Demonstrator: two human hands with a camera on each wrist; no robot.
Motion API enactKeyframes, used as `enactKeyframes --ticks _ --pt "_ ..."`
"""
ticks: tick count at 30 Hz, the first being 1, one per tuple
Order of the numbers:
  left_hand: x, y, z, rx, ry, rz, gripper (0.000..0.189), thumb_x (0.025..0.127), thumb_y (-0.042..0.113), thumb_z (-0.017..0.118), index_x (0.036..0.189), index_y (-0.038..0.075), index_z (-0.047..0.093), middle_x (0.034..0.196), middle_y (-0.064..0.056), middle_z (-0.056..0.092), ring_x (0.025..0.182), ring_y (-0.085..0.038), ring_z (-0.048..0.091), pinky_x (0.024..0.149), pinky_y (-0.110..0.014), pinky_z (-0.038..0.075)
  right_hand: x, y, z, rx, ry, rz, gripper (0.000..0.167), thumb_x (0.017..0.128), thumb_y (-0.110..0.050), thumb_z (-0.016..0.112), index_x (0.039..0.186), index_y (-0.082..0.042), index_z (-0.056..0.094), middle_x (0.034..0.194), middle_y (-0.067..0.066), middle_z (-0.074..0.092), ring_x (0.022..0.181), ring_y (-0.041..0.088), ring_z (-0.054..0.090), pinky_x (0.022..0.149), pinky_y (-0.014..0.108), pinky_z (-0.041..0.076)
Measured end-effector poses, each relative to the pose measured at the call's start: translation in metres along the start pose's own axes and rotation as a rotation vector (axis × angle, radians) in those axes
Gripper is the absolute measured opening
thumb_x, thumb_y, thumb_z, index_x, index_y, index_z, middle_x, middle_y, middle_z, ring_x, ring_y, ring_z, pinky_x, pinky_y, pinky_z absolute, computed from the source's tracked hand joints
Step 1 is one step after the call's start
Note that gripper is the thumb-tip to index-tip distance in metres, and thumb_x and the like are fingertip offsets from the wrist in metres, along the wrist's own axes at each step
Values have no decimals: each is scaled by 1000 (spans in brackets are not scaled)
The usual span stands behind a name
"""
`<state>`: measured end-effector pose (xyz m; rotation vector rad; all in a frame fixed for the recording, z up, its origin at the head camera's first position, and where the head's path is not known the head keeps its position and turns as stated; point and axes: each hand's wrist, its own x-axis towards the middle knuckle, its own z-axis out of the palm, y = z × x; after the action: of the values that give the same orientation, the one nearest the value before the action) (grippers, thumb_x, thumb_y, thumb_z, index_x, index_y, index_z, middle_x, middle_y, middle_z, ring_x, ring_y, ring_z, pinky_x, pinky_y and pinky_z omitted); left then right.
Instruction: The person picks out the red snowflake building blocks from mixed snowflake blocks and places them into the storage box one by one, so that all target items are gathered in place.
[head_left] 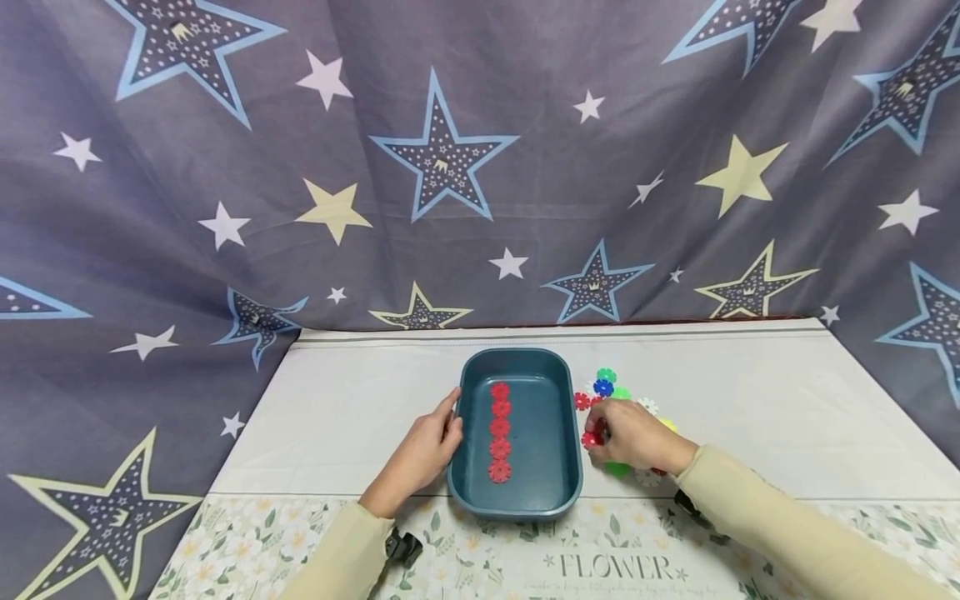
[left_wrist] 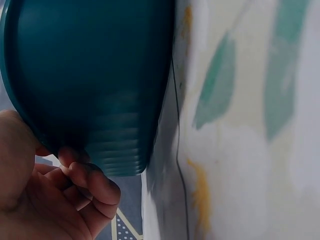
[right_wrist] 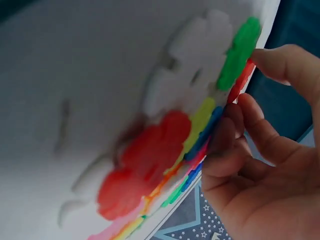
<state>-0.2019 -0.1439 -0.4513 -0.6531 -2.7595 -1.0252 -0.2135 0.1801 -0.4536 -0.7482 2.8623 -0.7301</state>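
A dark teal plastic basin stands lengthwise on the table. Inside it, several red snowflake discs form a line from back to front, left of the middle. My left hand grips the basin's left rim; the left wrist view has its curled fingers against the outer wall. To the right of the basin, my right hand reaches over a scattered group of snowflake discs. Its thumb and index finger pinch a red snowflake disc, seen edge-on in the right wrist view. The palm covers part of the group.
Around the right hand lie loose snowflake discs, among them a blue one, a green one and a white one. A flower-printed cloth covers the table's front part. Behind the table hangs a grey star-patterned curtain.
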Motion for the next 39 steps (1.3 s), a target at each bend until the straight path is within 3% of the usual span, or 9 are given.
enactKeyframes --ticks 13,22,32,39 --pt "0 2 -1 4 2 6 49 95 8 53 140 -6 40 65 9 43 51 -4 39 54 -25 39 2 2 -1 0 -58 4 29 71 -15 79 91 -11 58 73 -4 50 64 11 46 58 29 41" --pt "0 1 0 11 5 3 49 95 8 53 140 -6 40 64 9 42 51 -4 39 53 -25 38 -1 2 -1 -9 -31 -100 30 74 -12 78 93 -15 56 77 -4 51 67 10 45 59 29 40" --pt "1 1 0 4 11 4 49 94 8 54 139 -6 41 65 9 43 52 -4 39 53 -25 39 -7 4 -3 -6 -46 -163 31 78 -14 77 107 -8 67 89 -2 55 75 13 47 64 29 42" --pt "0 1 1 5 14 1 48 94 7 53 139 -6 41 65 8 43 52 -4 40 53 -24 39 -7 3 -4 18 -31 -138 32 77 -8 76 108 -3 70 91 1 56 76 13 49 64 28 45"
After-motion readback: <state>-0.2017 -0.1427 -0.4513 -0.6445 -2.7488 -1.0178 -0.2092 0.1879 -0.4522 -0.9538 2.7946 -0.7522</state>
